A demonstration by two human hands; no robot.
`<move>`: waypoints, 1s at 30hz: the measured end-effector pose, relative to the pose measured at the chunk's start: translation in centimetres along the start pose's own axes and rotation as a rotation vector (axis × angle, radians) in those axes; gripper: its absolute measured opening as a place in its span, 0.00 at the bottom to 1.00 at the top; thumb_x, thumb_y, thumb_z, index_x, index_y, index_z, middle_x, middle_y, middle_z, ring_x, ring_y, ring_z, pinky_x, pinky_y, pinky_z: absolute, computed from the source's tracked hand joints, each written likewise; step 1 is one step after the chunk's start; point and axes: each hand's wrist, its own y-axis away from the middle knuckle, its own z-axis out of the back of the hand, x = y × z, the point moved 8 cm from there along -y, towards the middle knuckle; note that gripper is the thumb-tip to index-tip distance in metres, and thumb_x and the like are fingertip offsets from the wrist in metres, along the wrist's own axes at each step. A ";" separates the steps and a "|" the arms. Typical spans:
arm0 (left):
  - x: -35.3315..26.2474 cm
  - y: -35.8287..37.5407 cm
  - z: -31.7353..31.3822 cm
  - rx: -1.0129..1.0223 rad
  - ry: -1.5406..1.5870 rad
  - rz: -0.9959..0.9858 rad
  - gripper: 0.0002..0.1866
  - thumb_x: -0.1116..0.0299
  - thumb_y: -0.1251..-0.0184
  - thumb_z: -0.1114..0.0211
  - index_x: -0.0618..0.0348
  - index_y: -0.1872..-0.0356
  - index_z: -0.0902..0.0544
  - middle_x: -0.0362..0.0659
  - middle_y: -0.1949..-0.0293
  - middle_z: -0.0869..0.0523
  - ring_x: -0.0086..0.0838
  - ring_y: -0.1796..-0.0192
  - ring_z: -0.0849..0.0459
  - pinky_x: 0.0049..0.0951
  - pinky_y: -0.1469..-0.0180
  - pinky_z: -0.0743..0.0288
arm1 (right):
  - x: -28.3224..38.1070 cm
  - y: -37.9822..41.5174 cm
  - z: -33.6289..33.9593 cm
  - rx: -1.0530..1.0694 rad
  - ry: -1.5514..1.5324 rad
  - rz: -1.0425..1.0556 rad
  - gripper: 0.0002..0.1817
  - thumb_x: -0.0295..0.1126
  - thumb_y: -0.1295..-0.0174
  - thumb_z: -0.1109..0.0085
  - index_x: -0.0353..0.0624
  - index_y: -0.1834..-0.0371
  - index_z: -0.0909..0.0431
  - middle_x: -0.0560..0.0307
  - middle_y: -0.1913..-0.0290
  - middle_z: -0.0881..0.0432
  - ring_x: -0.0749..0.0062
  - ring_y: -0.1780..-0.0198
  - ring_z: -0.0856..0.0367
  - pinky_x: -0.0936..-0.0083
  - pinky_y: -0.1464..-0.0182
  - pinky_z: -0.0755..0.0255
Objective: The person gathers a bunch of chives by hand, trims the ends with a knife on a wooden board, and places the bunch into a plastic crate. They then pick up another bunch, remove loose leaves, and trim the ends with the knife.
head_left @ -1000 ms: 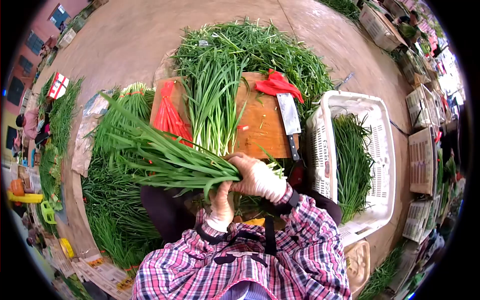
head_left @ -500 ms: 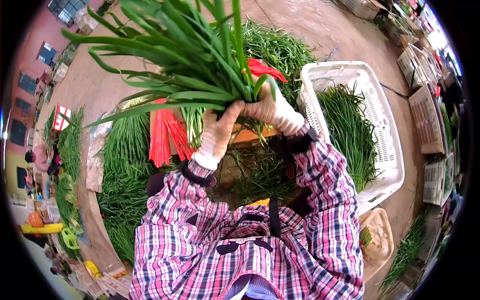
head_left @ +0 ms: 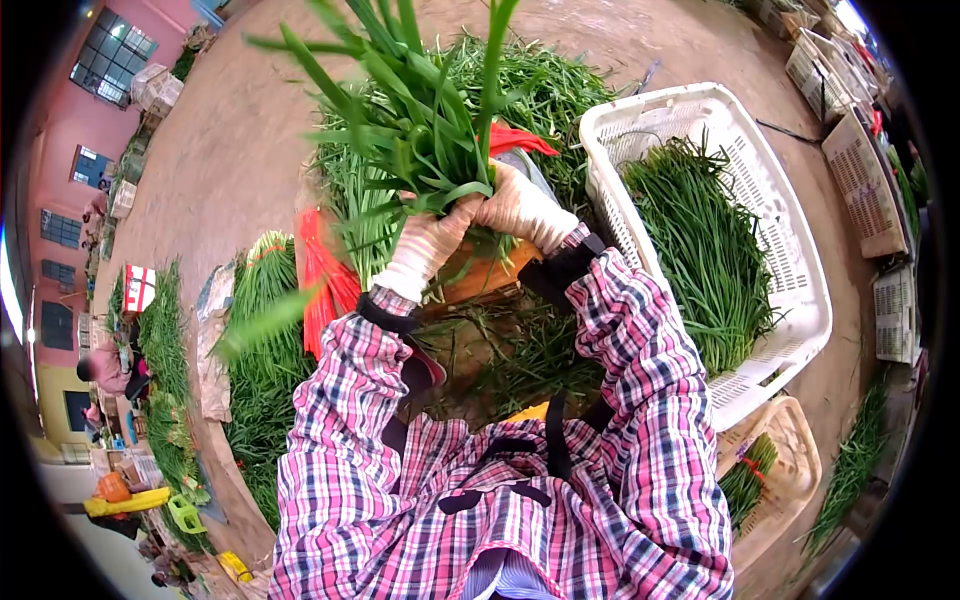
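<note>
A bunch of garlic chives point(head_left: 430, 150), its long flat green leaves spreading upward and away, is held in front of me. My left hand point(head_left: 428, 245), in a pale glove, is closed around the lower left of the bunch. My right hand point(head_left: 522, 208), also gloved, grips the lower right, and the two hands meet at the stalks. Under the hands, part of an orange-brown wooden surface point(head_left: 490, 275) shows. Red strips point(head_left: 328, 275) hang left of my left hand, and more red material point(head_left: 522, 140) lies behind my right hand. Loose chives point(head_left: 365, 215) lie behind the left wrist.
To the right stands a white plastic crate point(head_left: 803, 310) holding chives point(head_left: 700, 265). A beige basket point(head_left: 795, 470) with a tied bundle point(head_left: 748, 478) sits nearer. Tied chives point(head_left: 268, 310) are piled at left, with another heap point(head_left: 540, 85) beyond. A person point(head_left: 108, 370) is far left.
The held bunch has swung from pointing left to more upright, its leaves blurred. Both hands stay closed on it. A blurred green leaf now shows at the left. The view has shifted slightly.
</note>
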 end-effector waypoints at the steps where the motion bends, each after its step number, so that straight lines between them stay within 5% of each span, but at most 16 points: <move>1: -0.5 0.5 0.1 0.046 -0.058 0.041 0.27 0.54 0.35 0.31 0.58 0.41 0.23 0.41 0.46 0.15 0.31 0.49 0.16 0.31 0.41 0.27 | 0.2 0.4 -0.4 0.039 -0.032 -0.020 0.32 0.33 0.47 0.26 0.41 0.38 0.27 0.59 0.45 0.17 0.79 0.46 0.22 0.77 0.43 0.27; 2: -1.1 1.0 1.0 0.052 -0.192 -0.068 0.25 0.60 0.35 0.31 0.55 0.39 0.23 0.40 0.50 0.13 0.32 0.51 0.15 0.30 0.43 0.26 | 0.4 0.7 -1.0 0.082 -0.061 -0.040 0.30 0.33 0.47 0.26 0.41 0.40 0.25 0.60 0.46 0.16 0.80 0.47 0.22 0.76 0.43 0.27; 3: -3.2 2.5 1.8 0.073 -0.706 -0.440 0.24 0.64 0.35 0.32 0.54 0.38 0.24 0.39 0.52 0.13 0.32 0.51 0.15 0.29 0.44 0.25 | 0.7 0.8 -2.0 0.100 -0.109 0.023 0.27 0.33 0.46 0.27 0.42 0.42 0.22 0.61 0.51 0.15 0.80 0.49 0.21 0.76 0.45 0.26; 4: -2.7 3.6 2.8 0.072 -0.704 -0.501 0.24 0.65 0.35 0.32 0.55 0.38 0.24 0.40 0.49 0.15 0.32 0.49 0.16 0.30 0.43 0.25 | 0.8 1.5 -2.9 0.185 -0.090 0.008 0.28 0.33 0.46 0.28 0.44 0.40 0.23 0.62 0.52 0.14 0.79 0.51 0.21 0.76 0.48 0.25; 7: -0.2 6.3 6.1 0.147 -0.195 -0.302 0.25 0.67 0.34 0.34 0.58 0.36 0.25 0.43 0.41 0.19 0.30 0.43 0.20 0.32 0.39 0.27 | 2.0 4.2 -6.6 0.386 -0.043 -0.149 0.28 0.36 0.46 0.28 0.44 0.41 0.23 0.63 0.54 0.14 0.79 0.53 0.20 0.74 0.51 0.25; 9: -3.8 7.3 5.5 0.255 0.265 -0.015 0.39 0.53 0.38 0.29 0.64 0.30 0.33 0.46 0.33 0.27 0.31 0.36 0.25 0.32 0.32 0.34 | 0.4 5.0 -9.0 0.487 0.017 -0.176 0.28 0.43 0.44 0.28 0.44 0.42 0.22 0.59 0.55 0.14 0.76 0.53 0.18 0.72 0.51 0.25; 11: -4.6 9.7 5.0 0.271 0.491 0.163 0.34 0.57 0.38 0.28 0.61 0.33 0.28 0.47 0.37 0.23 0.33 0.37 0.24 0.34 0.35 0.32 | -1.5 5.8 -12.0 0.581 0.121 -0.087 0.35 0.48 0.42 0.30 0.43 0.35 0.30 0.53 0.50 0.16 0.70 0.50 0.19 0.70 0.48 0.26; 14: 0.8 13.9 5.6 0.220 0.454 0.137 0.30 0.59 0.38 0.28 0.60 0.37 0.23 0.48 0.38 0.21 0.34 0.41 0.21 0.34 0.39 0.27 | 0.2 8.9 -14.8 0.684 -0.036 -0.140 0.41 0.51 0.41 0.32 0.43 0.29 0.37 0.50 0.46 0.19 0.67 0.48 0.20 0.69 0.46 0.27; 15: 1.1 15.0 5.7 0.231 0.339 -0.045 0.26 0.60 0.38 0.28 0.61 0.41 0.20 0.46 0.40 0.19 0.31 0.45 0.18 0.32 0.42 0.25 | -2.8 9.7 -15.7 0.717 0.012 -0.203 0.42 0.51 0.42 0.31 0.42 0.29 0.38 0.48 0.43 0.20 0.67 0.44 0.23 0.68 0.44 0.28; 17: 5.1 18.5 5.7 0.253 0.297 0.038 0.22 0.61 0.36 0.30 0.61 0.44 0.19 0.45 0.44 0.18 0.30 0.46 0.19 0.31 0.41 0.27 | -5.0 10.2 -17.1 0.863 0.222 -0.104 0.45 0.51 0.42 0.30 0.39 0.28 0.40 0.45 0.37 0.25 0.67 0.38 0.27 0.67 0.40 0.31; 18: 5.3 19.1 5.8 0.188 0.318 0.089 0.21 0.63 0.35 0.32 0.62 0.44 0.19 0.45 0.45 0.18 0.29 0.46 0.19 0.31 0.41 0.27 | -3.4 10.2 -18.0 0.866 0.059 -0.054 0.46 0.51 0.43 0.30 0.38 0.28 0.42 0.44 0.35 0.27 0.68 0.37 0.28 0.67 0.40 0.31; 20: 4.9 20.2 5.8 0.018 0.538 0.281 0.19 0.68 0.35 0.34 0.63 0.44 0.19 0.45 0.47 0.17 0.29 0.48 0.18 0.30 0.42 0.27 | -5.5 9.5 -13.9 0.932 0.529 -0.351 0.30 0.50 0.44 0.32 0.42 0.42 0.22 0.47 0.47 0.17 0.60 0.46 0.18 0.66 0.43 0.27; 25: 10.1 23.0 7.7 -0.064 0.640 0.378 0.15 0.76 0.38 0.31 0.52 0.52 0.21 0.50 0.49 0.16 0.34 0.49 0.18 0.34 0.46 0.24 | -8.5 -1.7 0.7 0.152 1.046 -0.017 0.20 0.43 0.46 0.31 0.51 0.50 0.18 0.48 0.56 0.16 0.51 0.55 0.17 0.63 0.53 0.21; 26: 10.6 22.8 7.3 -0.042 0.620 0.358 0.20 0.68 0.39 0.29 0.68 0.48 0.20 0.45 0.53 0.16 0.30 0.48 0.19 0.32 0.42 0.27 | -6.6 -3.6 2.4 -0.003 1.138 -0.067 0.16 0.39 0.47 0.35 0.51 0.55 0.17 0.48 0.59 0.15 0.50 0.56 0.17 0.59 0.52 0.23; 27: 10.8 22.6 6.8 -0.006 0.643 0.343 0.19 0.68 0.39 0.29 0.66 0.49 0.20 0.46 0.52 0.16 0.33 0.48 0.19 0.37 0.39 0.29 | -9.0 -6.3 4.7 -0.068 1.234 0.073 0.16 0.38 0.48 0.35 0.51 0.55 0.17 0.48 0.58 0.16 0.51 0.54 0.17 0.58 0.50 0.24; 30: 9.8 21.3 6.1 0.079 0.635 0.338 0.15 0.66 0.37 0.30 0.56 0.54 0.24 0.50 0.53 0.16 0.44 0.43 0.21 0.56 0.29 0.41 | -10.7 -10.9 7.2 -0.221 1.423 -0.002 0.21 0.39 0.50 0.34 0.51 0.50 0.21 0.54 0.48 0.19 0.55 0.44 0.23 0.58 0.44 0.28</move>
